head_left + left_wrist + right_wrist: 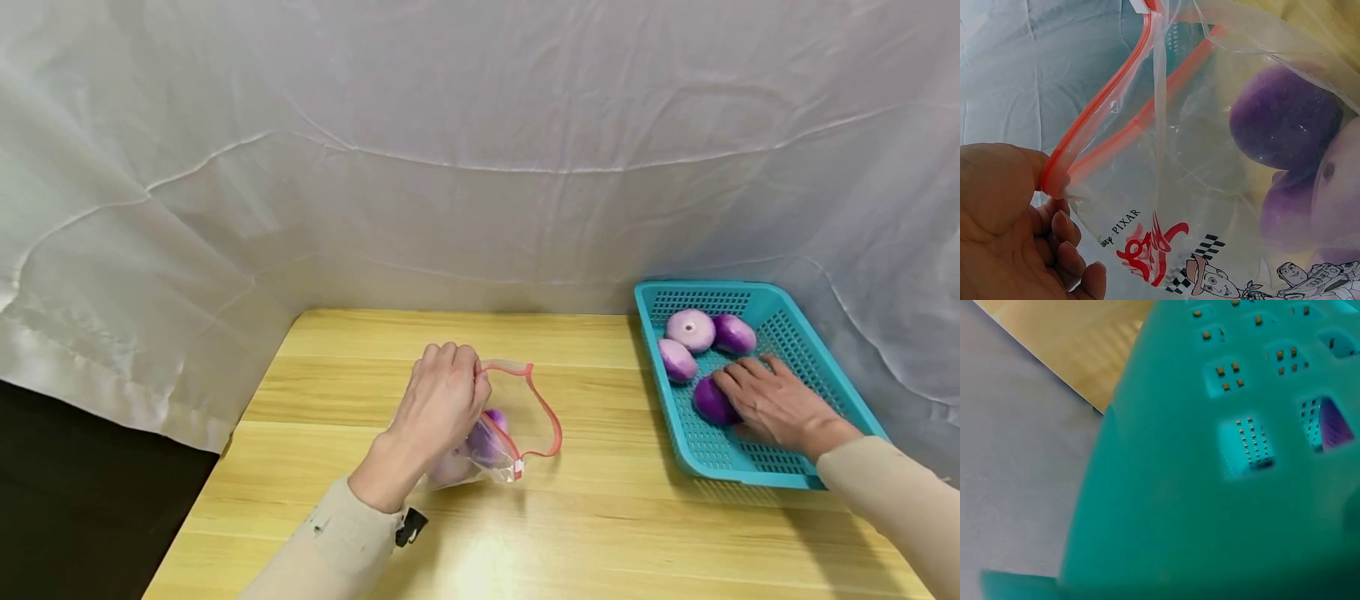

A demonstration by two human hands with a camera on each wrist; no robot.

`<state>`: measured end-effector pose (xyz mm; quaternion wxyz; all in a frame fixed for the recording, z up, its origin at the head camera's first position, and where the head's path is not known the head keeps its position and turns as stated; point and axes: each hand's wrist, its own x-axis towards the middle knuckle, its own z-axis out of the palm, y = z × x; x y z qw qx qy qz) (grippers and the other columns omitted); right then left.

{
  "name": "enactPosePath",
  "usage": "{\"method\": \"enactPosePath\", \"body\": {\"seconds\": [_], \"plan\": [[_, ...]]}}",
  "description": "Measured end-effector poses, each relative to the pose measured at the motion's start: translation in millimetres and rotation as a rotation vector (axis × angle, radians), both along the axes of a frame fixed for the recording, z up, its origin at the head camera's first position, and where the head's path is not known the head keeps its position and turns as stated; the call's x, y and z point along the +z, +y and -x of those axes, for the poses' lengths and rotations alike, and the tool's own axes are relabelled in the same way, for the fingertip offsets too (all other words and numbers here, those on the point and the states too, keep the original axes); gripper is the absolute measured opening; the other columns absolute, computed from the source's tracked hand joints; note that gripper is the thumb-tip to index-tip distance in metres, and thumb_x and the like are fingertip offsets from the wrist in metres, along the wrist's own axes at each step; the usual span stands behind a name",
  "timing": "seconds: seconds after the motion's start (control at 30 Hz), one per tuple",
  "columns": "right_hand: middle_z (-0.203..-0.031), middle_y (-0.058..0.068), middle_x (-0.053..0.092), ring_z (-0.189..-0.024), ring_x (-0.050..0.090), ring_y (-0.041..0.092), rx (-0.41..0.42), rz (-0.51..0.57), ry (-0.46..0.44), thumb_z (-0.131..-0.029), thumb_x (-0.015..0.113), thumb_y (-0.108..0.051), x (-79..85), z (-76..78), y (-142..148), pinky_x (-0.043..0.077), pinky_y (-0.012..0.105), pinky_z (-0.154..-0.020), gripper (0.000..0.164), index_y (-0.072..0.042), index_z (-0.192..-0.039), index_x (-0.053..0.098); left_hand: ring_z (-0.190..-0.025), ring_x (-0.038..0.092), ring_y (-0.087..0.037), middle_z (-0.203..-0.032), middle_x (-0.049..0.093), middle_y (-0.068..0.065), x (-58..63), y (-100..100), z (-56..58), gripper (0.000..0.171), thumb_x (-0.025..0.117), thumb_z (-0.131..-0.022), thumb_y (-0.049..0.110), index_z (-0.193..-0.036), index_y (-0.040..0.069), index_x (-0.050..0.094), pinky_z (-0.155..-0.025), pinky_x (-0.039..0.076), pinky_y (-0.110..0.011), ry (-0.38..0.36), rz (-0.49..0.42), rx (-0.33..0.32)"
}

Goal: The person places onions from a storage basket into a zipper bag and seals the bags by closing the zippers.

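My left hand [442, 392] pinches the red-zip edge of a clear plastic zip bag [536, 417] on the table. In the left wrist view the thumb and fingers [1066, 244] hold one corner of the red zip [1094, 115], and the bag's mouth gapes. Several purple onions [1285, 119] lie inside, behind printed cartoon figures. My right hand [776, 408] reaches into a turquoise basket [678, 446], fingers and thumb around a dark purple onion [712, 402]. In the right wrist view the basket wall [1160, 506] hides the hand; a bit of purple [1335, 428] shows through a hole.
Three more onions, one pale [690, 331], one dark [733, 333] and one at the left wall [677, 361], lie in the basket's far left part. A wooden table [600, 533] carries bag and basket. Grey cloth [487, 167] hangs behind and at the sides.
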<state>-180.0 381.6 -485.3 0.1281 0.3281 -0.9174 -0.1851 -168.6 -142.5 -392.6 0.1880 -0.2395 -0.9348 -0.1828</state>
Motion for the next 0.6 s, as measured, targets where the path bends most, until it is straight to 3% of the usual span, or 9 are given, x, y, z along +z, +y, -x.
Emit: {"method": "enactPosePath", "body": {"seconds": [0.13, 0.37, 0.6], "plan": [[-0.108, 0.023, 0.058, -0.104, 0.054, 0.048, -0.064, -0.005, 0.035, -0.059, 0.094, -0.055, -1.9, 0.8, 5.8, 0.045, 0.069, -0.092, 0.092, -0.004, -0.123, 0.051, -0.073, 0.043, -0.022, -0.076, 0.05, 0.0, 0.2, -0.3, -0.8, 0.013, 0.06, -0.096, 0.014, -0.084, 0.011, 0.057, -0.066, 0.039, -0.033, -0.008, -0.002, 0.0], [-0.101, 0.025, 0.055, -0.098, 0.054, 0.049, -0.166, -0.024, 0.066, -0.063, 0.087, -0.058, -3.4, -1.6, 14.2, 0.041, 0.072, -0.092, 0.084, -0.003, -0.116, 0.054, -0.073, 0.043, -0.022, -0.076, 0.049, 0.0, 0.1, -0.6, -0.9, 0.013, 0.06, -0.096, 0.014, -0.084, 0.011, 0.057, -0.066, 0.038, -0.033, 0.004, -0.001, 0.0], [-0.102, 0.027, 0.057, -0.101, 0.055, 0.05, -0.214, -0.02, 0.059, -0.063, 0.087, -0.063, -2.7, -4.6, 15.8, 0.038, 0.074, -0.094, 0.085, -0.002, -0.115, 0.056, -0.07, 0.04, -0.021, -0.073, 0.045, 0.0, 0.3, -3.3, 2.4, 0.015, 0.062, -0.095, 0.013, -0.082, 0.011, 0.056, -0.064, 0.033, -0.031, 0.091, 0.038, -0.005]]}}
